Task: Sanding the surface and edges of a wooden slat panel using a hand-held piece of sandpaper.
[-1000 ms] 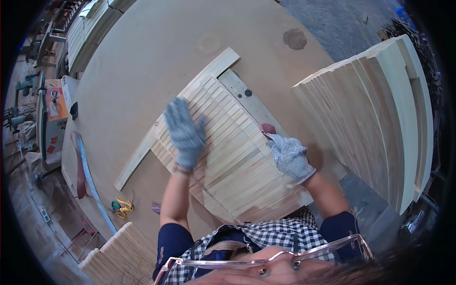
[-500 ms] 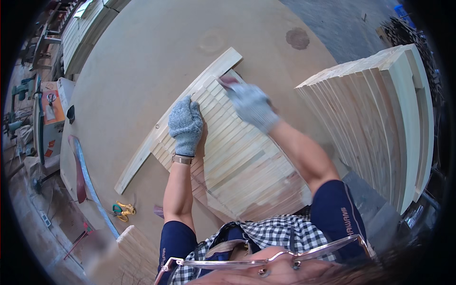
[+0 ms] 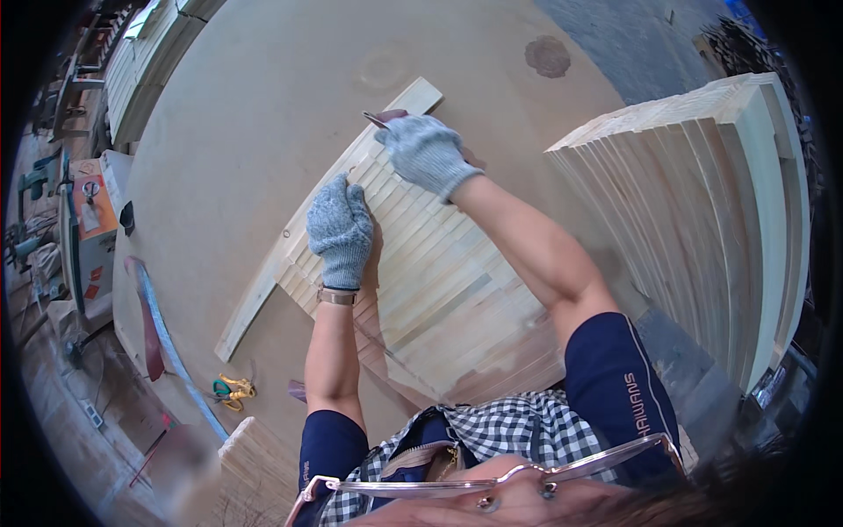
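Pale wooden slats (image 3: 439, 263) lie side by side on the round-looking tabletop (image 3: 237, 158), with one longer slat (image 3: 255, 309) set across their far-left ends. Both of my hands wear grey knit gloves. My left hand (image 3: 339, 230) is closed, its fingers curled over the slats beside the long one; the fingertips are partly hidden. My right hand (image 3: 423, 151) grips a folded dark-red piece of sandpaper (image 3: 392, 115). It is over the upper end of the long slat, and the sandpaper's edge sticks out past the fingers.
A tall stack of slats (image 3: 685, 202) stands at the right, and another stack (image 3: 149, 75) at the far left. Yellow-and-green-handled scissors (image 3: 234, 389), a long dark-red abrasive strip (image 3: 151, 307) and a bundle of slats (image 3: 255, 452) are at the left and lower left.
My right hand has moved left and farther away with the sandpaper, from the slat ends to over the long slat. The left hand stays in place.
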A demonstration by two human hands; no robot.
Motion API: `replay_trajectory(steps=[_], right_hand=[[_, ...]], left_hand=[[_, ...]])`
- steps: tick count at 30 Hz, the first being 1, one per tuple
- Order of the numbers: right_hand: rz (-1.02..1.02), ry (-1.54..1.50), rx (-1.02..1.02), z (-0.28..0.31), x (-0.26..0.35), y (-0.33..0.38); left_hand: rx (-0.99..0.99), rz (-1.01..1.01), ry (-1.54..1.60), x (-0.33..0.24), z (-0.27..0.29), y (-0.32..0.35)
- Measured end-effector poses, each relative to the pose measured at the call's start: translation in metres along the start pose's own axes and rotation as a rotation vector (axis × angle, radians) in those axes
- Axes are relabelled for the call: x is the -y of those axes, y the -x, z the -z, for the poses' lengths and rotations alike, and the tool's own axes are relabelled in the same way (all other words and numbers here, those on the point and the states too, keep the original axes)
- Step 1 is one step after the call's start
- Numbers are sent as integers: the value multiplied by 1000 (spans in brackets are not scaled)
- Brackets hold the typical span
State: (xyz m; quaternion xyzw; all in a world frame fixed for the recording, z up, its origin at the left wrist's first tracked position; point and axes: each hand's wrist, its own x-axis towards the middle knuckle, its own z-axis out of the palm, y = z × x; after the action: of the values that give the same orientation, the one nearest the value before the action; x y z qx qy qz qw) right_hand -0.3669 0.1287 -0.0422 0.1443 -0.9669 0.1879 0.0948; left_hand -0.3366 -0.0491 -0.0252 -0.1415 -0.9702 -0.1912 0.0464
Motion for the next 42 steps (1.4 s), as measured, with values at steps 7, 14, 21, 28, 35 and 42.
replay_trajectory(steps=[7, 14, 21, 28, 35, 42], right_hand=[[-338, -251, 369, 106, 26, 198], [-106, 508, 98, 45, 31, 103], [-212, -91, 480, 33, -12, -30], [-485, -378, 514, 66, -1, -18], [-352, -355, 450, 73, -10, 50], [-472, -515, 463, 107, 9, 189]], left_hand=[[-137, -88, -42, 13, -2, 0], [-141, -106, -68, 9, -8, 1], [-68, -44, -66, 9, -2, 1], [-78, -64, -58, 10, -4, -2], [-86, -66, -71, 7, -6, -3], [-1, -20, -83, 4, 2, 0]])
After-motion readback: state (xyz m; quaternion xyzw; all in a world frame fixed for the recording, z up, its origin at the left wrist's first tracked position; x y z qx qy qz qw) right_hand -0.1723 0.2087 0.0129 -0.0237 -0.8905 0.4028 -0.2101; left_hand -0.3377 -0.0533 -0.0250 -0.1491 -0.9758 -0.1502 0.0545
